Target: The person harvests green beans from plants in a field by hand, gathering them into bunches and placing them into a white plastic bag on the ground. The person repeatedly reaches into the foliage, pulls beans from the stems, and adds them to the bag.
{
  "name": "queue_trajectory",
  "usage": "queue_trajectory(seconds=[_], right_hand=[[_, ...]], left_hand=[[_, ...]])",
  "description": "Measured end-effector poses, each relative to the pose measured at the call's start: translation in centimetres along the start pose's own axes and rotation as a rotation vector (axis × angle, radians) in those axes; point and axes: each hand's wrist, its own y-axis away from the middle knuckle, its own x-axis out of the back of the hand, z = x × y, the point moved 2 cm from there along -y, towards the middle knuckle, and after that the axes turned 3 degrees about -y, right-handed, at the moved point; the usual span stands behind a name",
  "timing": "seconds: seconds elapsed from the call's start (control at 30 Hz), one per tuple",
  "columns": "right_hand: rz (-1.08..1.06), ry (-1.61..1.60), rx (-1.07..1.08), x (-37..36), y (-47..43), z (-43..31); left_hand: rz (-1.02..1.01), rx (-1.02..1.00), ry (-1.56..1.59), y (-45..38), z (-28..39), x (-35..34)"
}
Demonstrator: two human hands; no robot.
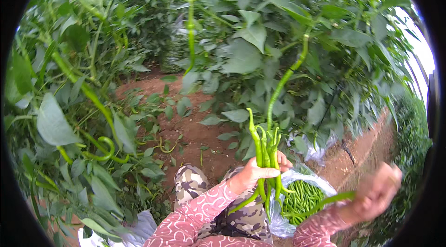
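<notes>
My left hand [256,173] grips a bunch of long green chili peppers [265,153], thumb across the front, with their ends poking out above and below the fist. Blurred and out to the right, my right hand [378,191] is closed around one end of a single long green pepper [322,203]. That pepper slants down to the left across a clear plastic bag [327,185], which holds a heap of green peppers [301,196]. Just above my left hand, a long wrinkled pepper [285,78] hangs from a plant; its lower tip is hidden behind the bunch.
Leafy pepper plants [244,55] crowd the front and both sides. More peppers hang at the left [87,90] and ahead [191,34]. Reddish soil [195,132] lies between the rows. A plastic sheet [318,147] lies beyond the bag. My camouflage-clad knees [191,180] are below.
</notes>
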Motion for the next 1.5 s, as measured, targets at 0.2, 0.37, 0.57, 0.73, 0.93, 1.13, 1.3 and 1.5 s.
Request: queue_trajectory(seconds=[0.2,0.37,0.57,0.73,0.93,1.13,1.3,1.5], right_hand=[[0.165,0.023,-0.634,-6.0,2.3,14.0],[0.272,0.230,-0.228,-3.6,-2.9,20.3],[0.071,0.868,-0.138,-2.4,-7.0,32.3],[0.346,1.125,-0.031,-3.2,-11.9,36.2],[-0.204,1.264,-0.214,-3.1,-13.2,36.4],[0.150,1.381,0.177,-1.3,-14.4,36.2],[0.132,1.345,0.077,1.5,-15.8,36.4],[0.116,1.321,0.008,5.5,-15.4,35.6]], left_hand=[[0.146,0.029,-0.184,0.7,0.0,-1.5],[0.184,-0.088,-0.224,-0.2,1.0,1.9],[0.283,-0.195,-0.050,-0.5,2.2,5.1],[0.327,-0.188,-0.122,-0.3,2.0,6.0],[0.359,-0.163,-0.207,-0.1,2.4,6.8],[0.333,-0.122,-0.240,0.0,2.6,7.7],[0.263,-0.097,-0.192,0.4,2.6,8.3],[0.231,-0.079,-0.154,0.4,2.3,8.7]])
